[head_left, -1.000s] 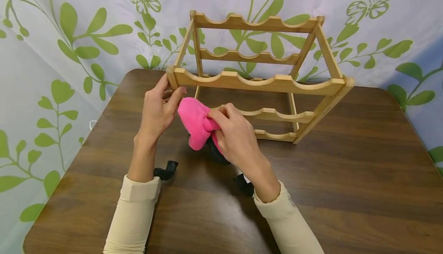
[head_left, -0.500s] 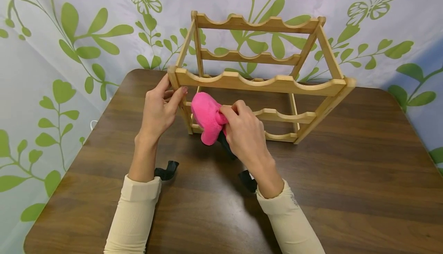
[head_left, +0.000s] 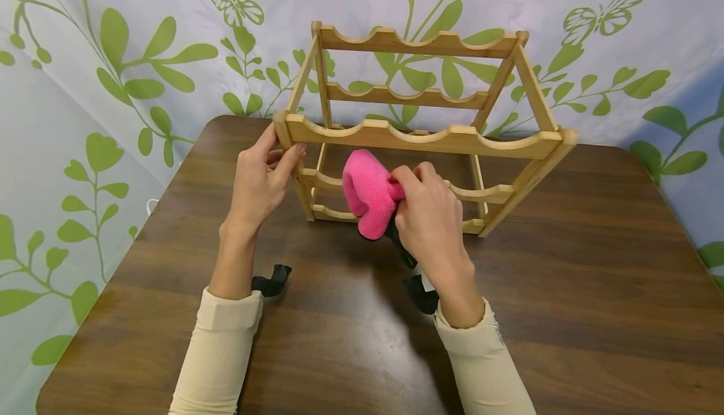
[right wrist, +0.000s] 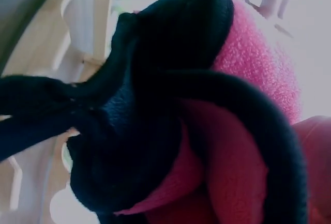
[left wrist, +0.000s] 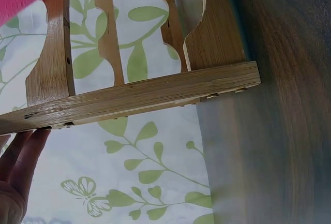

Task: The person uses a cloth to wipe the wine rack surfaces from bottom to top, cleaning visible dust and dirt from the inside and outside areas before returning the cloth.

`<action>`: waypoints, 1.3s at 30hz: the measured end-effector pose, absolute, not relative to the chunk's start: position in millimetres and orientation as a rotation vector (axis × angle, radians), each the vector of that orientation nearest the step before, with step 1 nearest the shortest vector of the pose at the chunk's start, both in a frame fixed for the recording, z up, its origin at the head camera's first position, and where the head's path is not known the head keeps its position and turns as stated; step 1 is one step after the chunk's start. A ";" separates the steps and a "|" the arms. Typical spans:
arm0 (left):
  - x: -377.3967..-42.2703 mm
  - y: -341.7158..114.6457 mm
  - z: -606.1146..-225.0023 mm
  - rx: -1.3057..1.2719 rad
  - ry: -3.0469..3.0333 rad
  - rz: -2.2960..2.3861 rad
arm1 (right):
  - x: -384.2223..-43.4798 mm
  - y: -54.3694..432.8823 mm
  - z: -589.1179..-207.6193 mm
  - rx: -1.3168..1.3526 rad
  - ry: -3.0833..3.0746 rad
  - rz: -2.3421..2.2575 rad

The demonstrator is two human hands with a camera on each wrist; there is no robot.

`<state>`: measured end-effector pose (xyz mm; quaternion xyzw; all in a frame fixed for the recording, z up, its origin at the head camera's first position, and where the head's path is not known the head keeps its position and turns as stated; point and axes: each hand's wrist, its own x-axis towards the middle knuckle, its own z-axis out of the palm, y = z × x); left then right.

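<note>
A slatted wooden wine rack (head_left: 373, 132) with scalloped rails stands upright on the table. My left hand (head_left: 257, 176) holds the top of its front left post, thumb in front. In the left wrist view the fingers (left wrist: 28, 157) reach the post (left wrist: 155, 90) from below. With my right hand (head_left: 432, 220) I pinch a bunched fold of a fuzzy pink cloth (head_left: 370, 195), just in front of the rack's middle rail. The right wrist view shows dark edging (right wrist: 248, 87) and a dark strap (right wrist: 31, 100) on the pink cloth (right wrist: 264, 53).
The dark brown wooden table (head_left: 594, 289) has rounded far corners. Behind it hangs a pale fabric backdrop (head_left: 170, 0) with green leaves and butterflies, close to the rack's rear. Short black strap ends (head_left: 273, 282) show beside both wrists.
My right hand has moved to the right along the rack's front, carrying the pink cloth with it. The left hand keeps its hold on the post.
</note>
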<state>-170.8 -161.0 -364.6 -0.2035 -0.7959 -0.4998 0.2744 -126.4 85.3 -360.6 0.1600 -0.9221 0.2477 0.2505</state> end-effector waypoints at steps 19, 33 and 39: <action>-169.4 -161.9 -365.5 -0.554 -2.138 -1.348 | -121.9 126.7 -339.9 0.289 -2.597 0.729; -170.7 -160.8 -365.0 -0.569 -2.130 -1.353 | -115.0 157.8 -330.0 0.175 -2.652 0.659; -170.4 -161.4 -365.5 -0.556 -2.133 -1.349 | -113.4 169.6 -328.0 0.099 -2.657 0.593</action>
